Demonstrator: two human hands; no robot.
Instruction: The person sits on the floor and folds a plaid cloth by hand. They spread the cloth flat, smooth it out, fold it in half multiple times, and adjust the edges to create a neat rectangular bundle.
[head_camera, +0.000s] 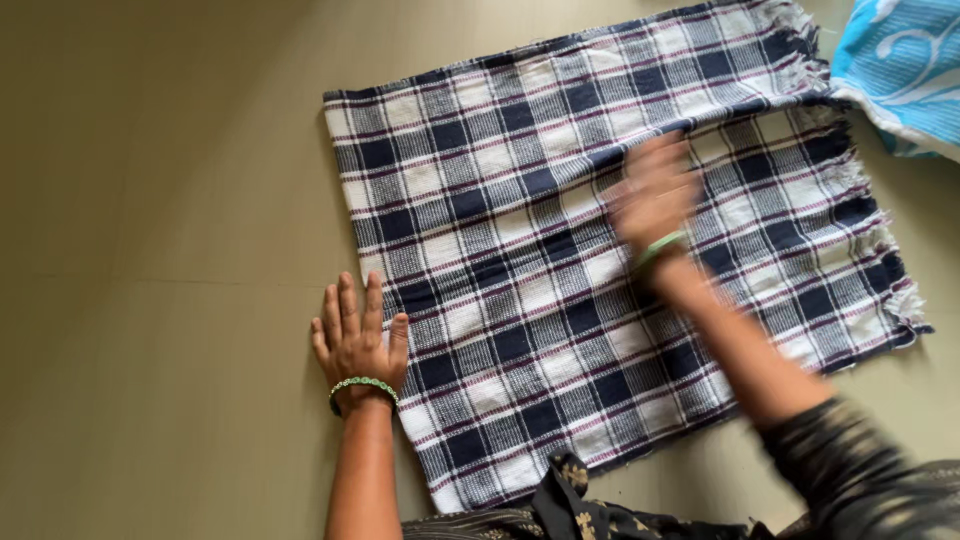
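Left hand (357, 338) lies flat, fingers spread, on the floor (170, 300) at the left edge of the checked cloth (520, 300), grasping nothing. Right hand (655, 195), blurred, is over the cloth's middle; its grip cannot be told. Blue fabric (900, 70) lies top right.

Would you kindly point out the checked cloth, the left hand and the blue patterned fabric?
checked cloth (500, 200): head view, bare upper-left part.
left hand (355, 345): head view, back of the hand, flat by the cloth's edge.
blue patterned fabric (900, 70): head view, top-right corner piece.
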